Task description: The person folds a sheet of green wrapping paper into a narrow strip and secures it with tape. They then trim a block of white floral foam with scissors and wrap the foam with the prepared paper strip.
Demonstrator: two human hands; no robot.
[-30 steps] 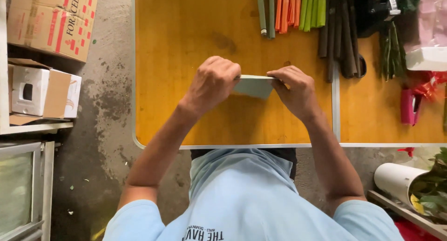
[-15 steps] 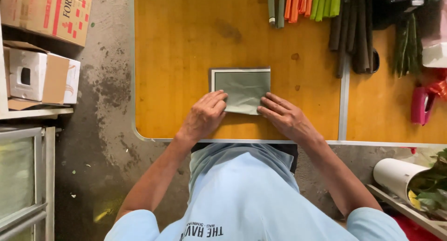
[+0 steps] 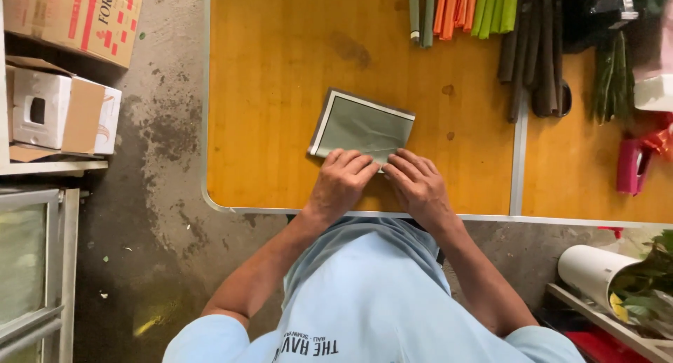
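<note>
Both hands (image 3: 382, 184) on green sheet (image 3: 362, 126), long axis crosswise.

Far left, top corner — brown cardboard carton (image 3: 73, 16), lying tilted, red printed blocks and dark lettering on its face. Just below it, on a pale shelf (image 3: 52, 168), a smaller box (image 3: 59, 114): white side with a dark oval hand-hole, brown flap folded open beside it. Both stand well apart from the orange table (image 3: 280, 89). No screens or signs in view.
</note>
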